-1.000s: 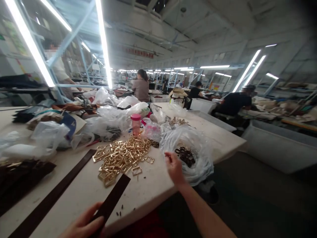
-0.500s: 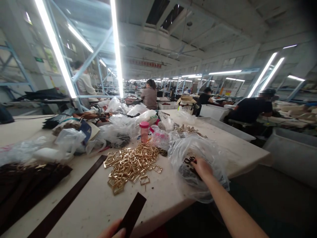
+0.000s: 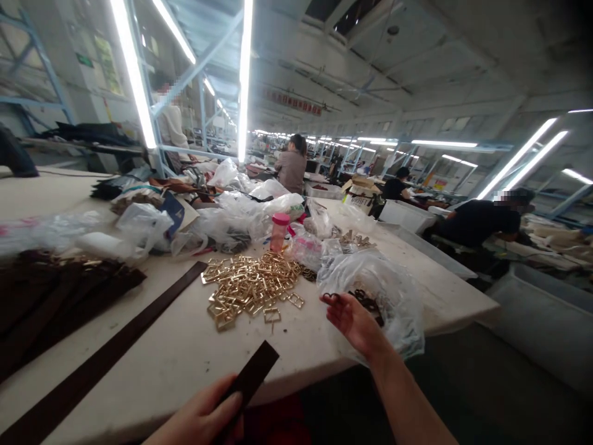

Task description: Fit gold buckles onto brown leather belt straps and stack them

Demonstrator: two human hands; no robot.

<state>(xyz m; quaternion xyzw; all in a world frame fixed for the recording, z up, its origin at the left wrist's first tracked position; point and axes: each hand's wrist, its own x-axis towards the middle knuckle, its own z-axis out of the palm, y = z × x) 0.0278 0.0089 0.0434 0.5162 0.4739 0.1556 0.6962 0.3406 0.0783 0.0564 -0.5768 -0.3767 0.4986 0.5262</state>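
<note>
Your right hand (image 3: 353, 321) came out of the bag (image 3: 398, 296), fingers pinching a dark loop (image 3: 330, 298). Your left hand (image 3: 199, 420) gripped the strap (image 3: 252, 377).

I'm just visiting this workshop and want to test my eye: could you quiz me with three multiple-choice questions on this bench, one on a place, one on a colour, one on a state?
1. Where does the pile of buckles lie?
A. on the table
B. in a bin
C. on the floor

2. What colour is the cup's lid?
A. green
B. pink
C. black

3. What is the left hand doing?
A. lying flat and empty
B. holding a dark strap
C. reaching into the bag

Answers: 1 A, they lie loose on the table top; 2 B, the lid is pink; 3 B, its fingers grip the strap's end.
</note>
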